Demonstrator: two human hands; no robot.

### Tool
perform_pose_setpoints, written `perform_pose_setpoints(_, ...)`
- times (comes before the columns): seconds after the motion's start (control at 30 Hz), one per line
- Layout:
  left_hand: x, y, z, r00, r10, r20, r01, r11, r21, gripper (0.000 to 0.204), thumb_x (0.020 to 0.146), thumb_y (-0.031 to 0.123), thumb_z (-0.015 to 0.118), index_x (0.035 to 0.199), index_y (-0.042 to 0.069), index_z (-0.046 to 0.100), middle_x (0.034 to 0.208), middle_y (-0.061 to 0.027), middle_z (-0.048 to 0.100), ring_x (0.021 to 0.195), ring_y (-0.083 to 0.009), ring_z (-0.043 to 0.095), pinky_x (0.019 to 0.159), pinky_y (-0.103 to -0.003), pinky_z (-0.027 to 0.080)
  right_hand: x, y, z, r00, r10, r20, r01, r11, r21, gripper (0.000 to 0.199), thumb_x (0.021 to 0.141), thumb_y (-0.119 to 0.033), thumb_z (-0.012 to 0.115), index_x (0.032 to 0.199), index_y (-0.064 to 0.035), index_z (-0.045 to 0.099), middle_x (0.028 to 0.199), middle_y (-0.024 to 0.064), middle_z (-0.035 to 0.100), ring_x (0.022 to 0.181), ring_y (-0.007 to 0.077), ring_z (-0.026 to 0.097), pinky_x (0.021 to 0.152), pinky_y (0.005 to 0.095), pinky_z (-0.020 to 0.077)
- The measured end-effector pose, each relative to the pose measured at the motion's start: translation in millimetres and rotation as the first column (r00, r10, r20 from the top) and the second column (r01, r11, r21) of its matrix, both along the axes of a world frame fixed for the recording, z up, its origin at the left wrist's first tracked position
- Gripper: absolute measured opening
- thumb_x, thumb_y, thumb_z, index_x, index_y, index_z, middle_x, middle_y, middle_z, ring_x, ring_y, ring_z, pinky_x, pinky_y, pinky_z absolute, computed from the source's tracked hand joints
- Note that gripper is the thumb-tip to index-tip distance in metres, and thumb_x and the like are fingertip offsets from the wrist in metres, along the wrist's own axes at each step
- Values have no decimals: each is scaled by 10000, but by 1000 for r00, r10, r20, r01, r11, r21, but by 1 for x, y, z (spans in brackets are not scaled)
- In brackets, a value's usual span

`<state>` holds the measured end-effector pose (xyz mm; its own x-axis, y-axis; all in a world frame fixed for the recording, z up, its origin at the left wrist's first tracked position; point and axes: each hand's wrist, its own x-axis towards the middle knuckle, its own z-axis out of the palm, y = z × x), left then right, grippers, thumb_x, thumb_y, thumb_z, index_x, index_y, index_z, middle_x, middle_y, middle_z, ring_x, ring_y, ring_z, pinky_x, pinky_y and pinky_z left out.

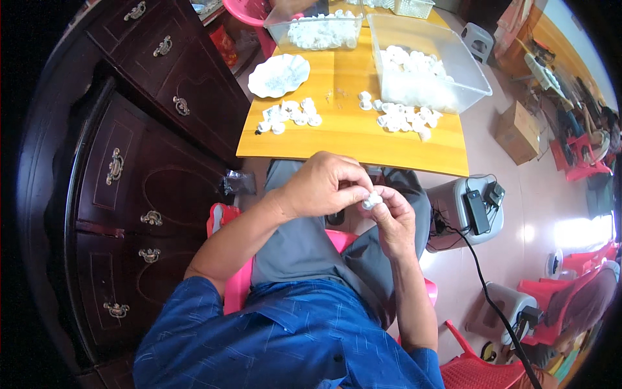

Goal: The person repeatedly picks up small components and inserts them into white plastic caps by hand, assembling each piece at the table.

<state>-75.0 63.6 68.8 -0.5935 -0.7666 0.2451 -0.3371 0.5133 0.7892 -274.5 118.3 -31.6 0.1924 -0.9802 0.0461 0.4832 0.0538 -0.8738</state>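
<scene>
Above my lap, just short of the table's near edge, my right hand (396,223) pinches a small round white plastic piece (372,201) between thumb and fingers. My left hand (327,185) meets it from the left, thumb and forefinger pressed together at the top of the piece. Whatever tiny part those left fingertips may hold is hidden. On the yellow table (311,144) lie two loose groups of similar pieces, a left pile (291,115) and a right pile (405,118). A few tiny clear bits (340,94) are scattered between them.
A white scalloped plate (280,76) sits behind the left pile. Two clear bins, a right bin (453,94) and a far bin (275,29), hold many white pieces. Dark drawers (149,149) flank my left. Right of me stand a grey stool (447,194) with black adapters and a cardboard box (518,133).
</scene>
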Motion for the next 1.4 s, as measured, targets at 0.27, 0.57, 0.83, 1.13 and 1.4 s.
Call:
perform_pose_setpoints(0.27, -2, 8, -13, 999, 36, 15, -34, 993, -116, 75, 847, 60, 725, 901, 16, 754, 797, -121, 716, 729, -271, 706, 666, -374, 538, 5, 3, -5, 999, -10, 32, 8, 997, 74, 268, 985, -186, 738, 1178, -7, 686, 1012, 69, 737, 896, 147, 700, 845, 300, 567)
perform_pose_setpoints(0.57, 81, -33, -62, 843, 523, 126, -455, 818, -351, 75, 862, 109, 671, 851, 47, 712, 841, -136, 702, 797, -355, 694, 715, -461, 544, 20, 2, 6, 872, -116, -476, 104, 993, -53, 661, 930, -192, 788, 1486, -24, 471, 1398, 102, 570, 1267, 216, 565, 1074, 373, 468)
perform_pose_setpoints(0.83, 117, -82, -101, 725, 650, 228, -457, 702, -547, 190, 821, 139, 748, 984, 57, 692, 1149, -117, 632, 1154, -339, 568, 998, -502, 441, 58, -68, 31, 491, -456, -742, -64, 831, -553, 573, 905, -94, 733, 1423, -8, 503, 1404, 244, 553, 1295, 442, 543, 1107, 469, 444)
perform_pose_setpoints(1.13, 136, -91, -105, 690, 694, 206, -574, 698, -427, 860, 742, 353, 864, 1459, 54, 497, 1504, -251, 430, 1420, -442, 392, 1184, -525, 349, 141, -187, -9, 393, -482, -783, -274, 752, -600, 563, 960, -216, 681, 1469, -59, 499, 1542, 277, 415, 1407, 469, 423, 1173, 507, 373)
perform_pose_setpoints(1.4, 142, -115, -114, 744, 630, 222, -505, 748, -430, 870, 715, 300, 849, 1455, 52, 463, 1510, -252, 439, 1415, -439, 414, 1186, -525, 345, 169, -229, -28, 395, -521, -757, -406, 640, -652, 441, 932, -241, 664, 1307, -18, 603, 1357, 246, 591, 1296, 443, 517, 1137, 519, 392)
